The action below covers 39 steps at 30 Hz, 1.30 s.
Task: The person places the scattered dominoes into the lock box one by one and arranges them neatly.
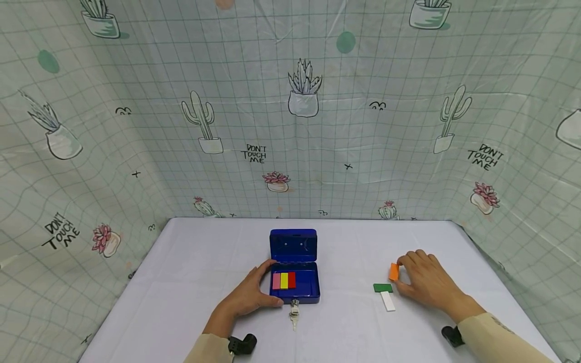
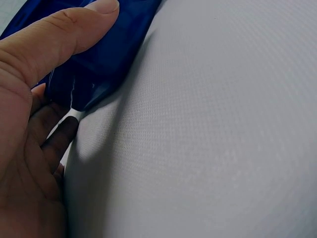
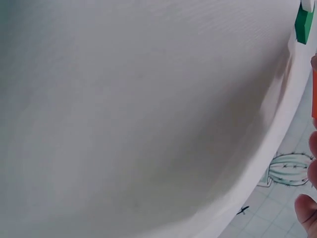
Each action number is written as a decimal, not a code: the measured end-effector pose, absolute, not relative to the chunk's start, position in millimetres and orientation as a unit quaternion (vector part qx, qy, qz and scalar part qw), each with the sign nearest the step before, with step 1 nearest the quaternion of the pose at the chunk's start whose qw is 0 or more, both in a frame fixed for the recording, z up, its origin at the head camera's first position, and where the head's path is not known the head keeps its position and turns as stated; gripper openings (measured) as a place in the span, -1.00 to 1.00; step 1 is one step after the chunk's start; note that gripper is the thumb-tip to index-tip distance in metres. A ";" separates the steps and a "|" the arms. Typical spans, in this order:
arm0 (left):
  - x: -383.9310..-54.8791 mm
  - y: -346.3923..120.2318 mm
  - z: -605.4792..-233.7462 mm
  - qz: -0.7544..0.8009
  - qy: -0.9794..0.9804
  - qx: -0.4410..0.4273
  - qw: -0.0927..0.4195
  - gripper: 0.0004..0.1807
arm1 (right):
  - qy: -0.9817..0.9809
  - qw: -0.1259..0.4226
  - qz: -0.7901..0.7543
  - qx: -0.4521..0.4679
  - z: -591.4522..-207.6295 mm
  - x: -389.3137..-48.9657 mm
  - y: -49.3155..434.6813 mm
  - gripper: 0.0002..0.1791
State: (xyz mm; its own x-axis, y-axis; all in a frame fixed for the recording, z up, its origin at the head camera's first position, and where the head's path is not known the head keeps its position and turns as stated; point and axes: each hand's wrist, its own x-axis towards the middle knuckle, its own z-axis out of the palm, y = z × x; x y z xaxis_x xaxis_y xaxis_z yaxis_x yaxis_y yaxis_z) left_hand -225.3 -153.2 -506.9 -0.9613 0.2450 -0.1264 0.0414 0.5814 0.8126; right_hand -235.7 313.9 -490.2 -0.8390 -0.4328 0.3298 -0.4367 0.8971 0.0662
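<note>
box (image 1: 308, 288), blue, is sitting on the white table (image 1: 218, 252), about midway between its left and right edges, with its lid (image 1: 293, 247) standing raised toward the far edge. inside, 3 blocks are lying side by side in the left half: pink block (image 1: 276, 281), yellow block (image 1: 284, 280), red block (image 1: 292, 280). keys (image 1: 294, 318) are trailing from the lock on the box's near side. left hand (image 1: 248, 295) is gripping the box's left side, thumb pressing near the near left corner, fingers reaching toward the far left corner. right hand (image 1: 424, 280) is pinching orange block (image 1: 393, 271) between thumb and fingertips, well apart from the box, toward the table's right edge; i cannot tell whether that block is touching the table. green block (image 1: 383, 288) is lying near it, and white block (image 1: 388, 301) is pointing from the green block toward the near edge. printed curtain (image 1: 363, 191) is hanging beyond the far edge.
</note>
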 end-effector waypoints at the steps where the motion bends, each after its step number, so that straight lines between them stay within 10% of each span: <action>1: -225.2 -153.1 -506.8 0.450 0.882 0.080 0.113 0.20 | -0.959 0.170 0.005 0.228 -489.7 -236.4 312.4 -0.57; 39: -223.9 -153.6 -504.3 0.451 0.882 0.080 0.114 0.18 | -0.917 0.224 0.012 0.329 -476.2 -251.9 243.4 -0.59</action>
